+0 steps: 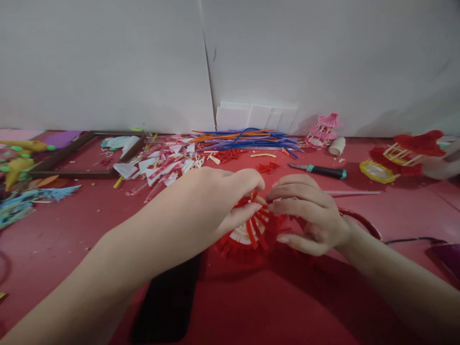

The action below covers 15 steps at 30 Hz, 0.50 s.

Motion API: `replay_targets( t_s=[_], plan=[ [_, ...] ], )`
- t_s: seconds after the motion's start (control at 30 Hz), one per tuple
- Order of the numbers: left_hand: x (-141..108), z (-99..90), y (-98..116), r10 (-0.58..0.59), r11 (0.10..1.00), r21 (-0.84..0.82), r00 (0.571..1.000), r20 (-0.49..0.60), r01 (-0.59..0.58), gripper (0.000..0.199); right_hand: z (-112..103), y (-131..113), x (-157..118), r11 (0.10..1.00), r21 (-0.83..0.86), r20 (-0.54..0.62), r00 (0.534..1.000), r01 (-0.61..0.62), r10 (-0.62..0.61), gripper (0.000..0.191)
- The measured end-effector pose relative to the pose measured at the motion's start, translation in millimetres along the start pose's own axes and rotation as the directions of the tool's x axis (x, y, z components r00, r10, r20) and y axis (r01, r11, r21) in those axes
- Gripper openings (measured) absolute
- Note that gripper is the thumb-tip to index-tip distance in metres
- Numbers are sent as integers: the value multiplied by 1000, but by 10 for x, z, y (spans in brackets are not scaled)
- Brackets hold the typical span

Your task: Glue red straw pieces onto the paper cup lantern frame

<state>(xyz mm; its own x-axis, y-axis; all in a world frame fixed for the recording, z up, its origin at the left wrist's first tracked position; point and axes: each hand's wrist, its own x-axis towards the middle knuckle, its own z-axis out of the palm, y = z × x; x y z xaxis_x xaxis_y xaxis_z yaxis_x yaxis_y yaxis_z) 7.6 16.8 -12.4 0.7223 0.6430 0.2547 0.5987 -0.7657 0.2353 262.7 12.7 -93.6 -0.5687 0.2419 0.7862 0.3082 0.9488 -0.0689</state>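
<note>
Between my hands on the red table stands a small handmade model [247, 232], with short fuzzy red strips fanning down over a pale round base and a red fringe around it. My left hand [219, 201] reaches over it from the left, thumb and forefinger closed around a red strip near its top. At the right side, my right hand [312, 211] has its fingers bent toward the top, and its thumb lies apart lower down. Its fingertips are at the model's edge. The fingers partly hide the top of the model.
Behind lie blue and orange pipe cleaners [247, 139], small red pieces [268, 167] and a craft knife [318, 170]. A glue stick [352, 192] and pink [325, 129] and red [413, 151] tiered models are rightward. A black phone [167, 302] lies under my left forearm. A brown frame [75, 174] is leftward.
</note>
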Motion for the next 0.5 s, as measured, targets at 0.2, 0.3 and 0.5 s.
replay_targets(
  t_s=[0.2, 0.3, 0.5],
  plan=[
    [35, -33, -173, 79, 994, -86, 996, 50, -74, 6, 28, -25, -3, 996, -23, -2, 996, 91, -91, 26],
    [59, -49, -193, 104, 989, -115, 992, 74, -95, 8, 44, -93, 12, 996, -27, -2, 997, 82, -83, 18],
    [9, -200, -160, 111, 956, -262, 990, -82, -129, 12, 49, -173, 29, 994, -72, -12, 996, 82, -83, 17]
  ],
)
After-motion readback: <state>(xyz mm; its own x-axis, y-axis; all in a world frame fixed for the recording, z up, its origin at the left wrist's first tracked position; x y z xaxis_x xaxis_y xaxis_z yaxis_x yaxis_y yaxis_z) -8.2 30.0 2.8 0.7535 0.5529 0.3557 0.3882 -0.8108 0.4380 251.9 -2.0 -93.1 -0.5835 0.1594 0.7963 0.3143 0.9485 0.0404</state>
